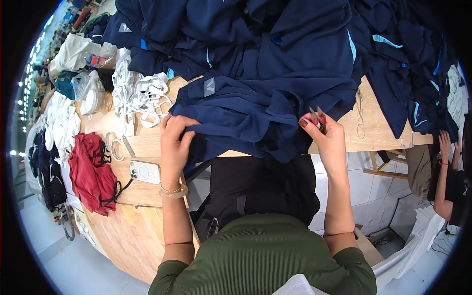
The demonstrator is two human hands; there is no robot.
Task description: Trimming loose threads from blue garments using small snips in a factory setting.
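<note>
A navy blue garment [241,118] lies crumpled on the wooden table in front of me, with a small grey patch near its far left side. My left hand [176,138] pinches the near left edge of this garment between thumb and fingers. Close to the garment's right side, my right hand [329,140] is closed around a small pair of thread snips [318,117]. Their two pointed blades stick up past my fingers and stand slightly apart. The palm hides most of the snips' body.
A heap of navy garments [305,44] covers the far side. To the left are white straps [147,96], a tape roll [117,149], a phone [144,172] and a red garment [91,169]. Another person's hand [444,145] rests at the far right.
</note>
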